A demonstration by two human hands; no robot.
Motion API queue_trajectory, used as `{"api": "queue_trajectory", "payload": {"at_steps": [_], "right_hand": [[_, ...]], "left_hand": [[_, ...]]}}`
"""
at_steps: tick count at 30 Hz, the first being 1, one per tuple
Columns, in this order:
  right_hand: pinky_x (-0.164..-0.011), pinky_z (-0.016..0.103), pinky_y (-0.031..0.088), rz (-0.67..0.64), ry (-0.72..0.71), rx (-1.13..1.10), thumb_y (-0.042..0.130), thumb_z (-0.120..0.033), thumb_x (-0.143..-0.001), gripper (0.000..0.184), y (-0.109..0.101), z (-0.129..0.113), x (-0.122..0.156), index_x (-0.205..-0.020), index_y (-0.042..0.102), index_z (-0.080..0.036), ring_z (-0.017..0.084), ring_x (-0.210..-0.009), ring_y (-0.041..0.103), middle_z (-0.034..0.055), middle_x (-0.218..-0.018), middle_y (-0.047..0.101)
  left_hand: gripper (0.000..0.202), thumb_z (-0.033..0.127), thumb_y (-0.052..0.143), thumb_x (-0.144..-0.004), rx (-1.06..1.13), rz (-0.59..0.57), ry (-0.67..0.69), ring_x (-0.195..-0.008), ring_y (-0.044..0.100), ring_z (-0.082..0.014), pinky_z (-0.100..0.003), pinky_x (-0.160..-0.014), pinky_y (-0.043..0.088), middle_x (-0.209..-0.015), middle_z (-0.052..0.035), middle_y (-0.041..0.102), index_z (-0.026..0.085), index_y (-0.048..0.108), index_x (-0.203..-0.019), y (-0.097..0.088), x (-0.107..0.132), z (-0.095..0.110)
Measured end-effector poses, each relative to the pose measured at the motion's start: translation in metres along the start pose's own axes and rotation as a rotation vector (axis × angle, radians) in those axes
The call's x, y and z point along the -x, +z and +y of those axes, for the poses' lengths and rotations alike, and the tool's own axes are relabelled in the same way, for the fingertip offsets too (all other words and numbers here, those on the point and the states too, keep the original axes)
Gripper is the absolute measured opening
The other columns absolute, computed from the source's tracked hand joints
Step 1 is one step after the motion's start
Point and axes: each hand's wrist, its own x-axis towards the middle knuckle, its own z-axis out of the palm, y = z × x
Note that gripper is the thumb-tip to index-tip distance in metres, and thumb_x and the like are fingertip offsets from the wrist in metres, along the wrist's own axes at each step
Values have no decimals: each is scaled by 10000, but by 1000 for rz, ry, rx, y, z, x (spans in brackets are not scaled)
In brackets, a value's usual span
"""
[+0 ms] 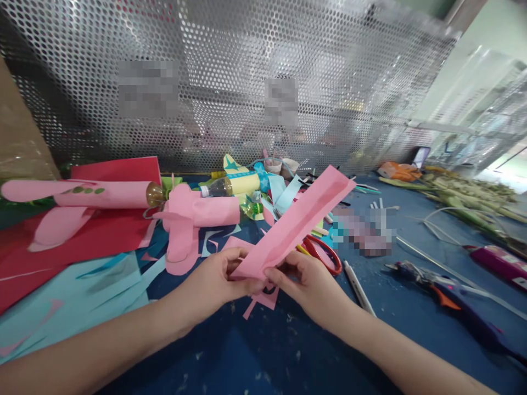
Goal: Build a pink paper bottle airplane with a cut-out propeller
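Both hands hold one long folded strip of pink paper (300, 216) by its near end, above a blue table (263, 351). My left hand (218, 280) pinches the strip's lower left corner. My right hand (307, 282) pinches the lower right edge, fingers closed on the paper. The strip slants up and to the right, away from me. Red-handled scissors (325, 253) lie on the table just behind my right hand. Small pink offcuts (263, 300) lie under the hands.
Pink paper-covered bottle planes (102, 195) (197, 216) lie at the left on red paper (102, 230) and light blue paper (74, 299). A white pen (359, 288), a glue gun (436, 288) and green stalks (465, 195) lie at the right. A perforated metal screen (247, 71) stands behind.
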Motion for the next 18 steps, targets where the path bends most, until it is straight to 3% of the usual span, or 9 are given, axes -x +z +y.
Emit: {"api": "queue_trajectory", "payload": {"at_steps": [7,11,18], "right_hand": [[-583,271,462,-46,32,-150,628,-414,-763,225,-1,-6,2,-711,586,-199,159,-611,581,8,-661,629],[-535,250,430,-55,124,-309,705,-475,-697,321,0,-8,0,-655,546,-199,122,-531,529,-30,-586,567],[-644,288,498,-37,156,-377,720,-572,-686,410,1,-4,-4,-650,570,-192,148,-613,633,4,-630,668]], "left_hand": [[234,270,742,-683,-142,83,-17,-780,664,-192,-294,-705,501,-828,-13,700,154,625,-850,2,1,-3],[304,280,768,-662,-101,69,-64,-802,665,-209,-309,-717,501,-875,-31,714,157,643,-910,0,-1,-8],[269,240,741,-666,-80,20,-96,-863,656,-209,-306,-753,493,-884,-20,720,154,670,-911,1,1,-1]]}}
